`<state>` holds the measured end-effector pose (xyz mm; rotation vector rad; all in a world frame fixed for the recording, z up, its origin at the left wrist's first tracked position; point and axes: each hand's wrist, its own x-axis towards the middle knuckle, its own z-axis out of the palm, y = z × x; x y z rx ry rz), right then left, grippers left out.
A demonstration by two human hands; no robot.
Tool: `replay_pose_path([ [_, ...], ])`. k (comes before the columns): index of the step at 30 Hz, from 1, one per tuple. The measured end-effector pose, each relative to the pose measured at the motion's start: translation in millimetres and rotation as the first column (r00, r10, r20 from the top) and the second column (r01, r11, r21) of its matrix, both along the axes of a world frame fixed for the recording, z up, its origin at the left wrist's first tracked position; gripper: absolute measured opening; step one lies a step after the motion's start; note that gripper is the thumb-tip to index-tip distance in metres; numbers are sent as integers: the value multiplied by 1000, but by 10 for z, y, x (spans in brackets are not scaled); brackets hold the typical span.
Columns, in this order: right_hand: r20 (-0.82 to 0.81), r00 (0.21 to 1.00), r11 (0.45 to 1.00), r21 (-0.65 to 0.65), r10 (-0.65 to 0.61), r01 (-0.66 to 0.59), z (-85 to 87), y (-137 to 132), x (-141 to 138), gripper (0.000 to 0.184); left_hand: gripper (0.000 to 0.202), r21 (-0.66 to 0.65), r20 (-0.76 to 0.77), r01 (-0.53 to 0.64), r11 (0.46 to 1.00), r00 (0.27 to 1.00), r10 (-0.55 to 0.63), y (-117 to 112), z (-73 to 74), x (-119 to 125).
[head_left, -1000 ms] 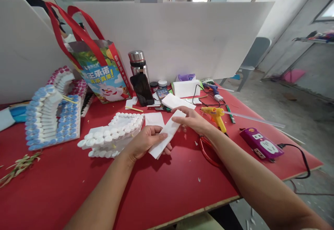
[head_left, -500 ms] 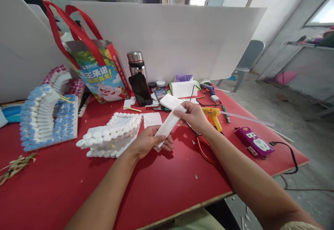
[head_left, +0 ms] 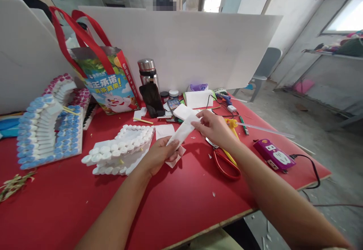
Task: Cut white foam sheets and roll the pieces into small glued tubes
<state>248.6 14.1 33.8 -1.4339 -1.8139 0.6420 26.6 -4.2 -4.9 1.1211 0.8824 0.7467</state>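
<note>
A folded strip of thin white paper [head_left: 183, 130] slants between my two hands above the red table. My left hand [head_left: 162, 152] grips its lower end, thumb on top and fingers beneath. At the upper end, my right hand [head_left: 212, 126] pinches the strip between thumb and fingers. Another white sheet [head_left: 175, 161] shows below my left fingers; whether it is held or lies on the table I cannot tell. To the left stands a white model [head_left: 119, 150] edged with rows of round white rolls. Scissors with red handles [head_left: 224, 168] lie below my right wrist.
A yellow glue gun [head_left: 233, 124] is partly behind my right arm, near a purple power socket [head_left: 274, 155]. Behind my hands are a phone [head_left: 173, 103], a dark upright phone-like object [head_left: 152, 99], a steel flask [head_left: 147, 70] and a printed bag [head_left: 110, 87]. Blue-tipped work [head_left: 49, 129] stands left.
The strip stays in both hands, and my left hand has closed further around its lower end. My right hand has shifted slightly right. The view has tilted slightly.
</note>
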Motion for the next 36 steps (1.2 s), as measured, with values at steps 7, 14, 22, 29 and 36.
replay_pose_path([
  [7,831,513,940,-319,215,123,86,-626,302,24,27,11,16,-69,998,997,69,41,31,-40],
  [14,767,615,907,-374,185,193,-263,-624,521,34,28,4,38,-87,996,995,87,35,16,-58],
  [22,171,929,853,-477,328,-213,-190,-711,939,37,28,-9,100,-139,990,985,139,41,13,-51],
  [29,-168,916,799,-448,365,-401,-19,-686,707,46,28,14,183,-161,987,971,156,-18,78,22],
  [36,-104,877,767,-444,468,-463,-30,-600,504,46,25,-9,188,-112,994,976,112,-64,81,91],
])
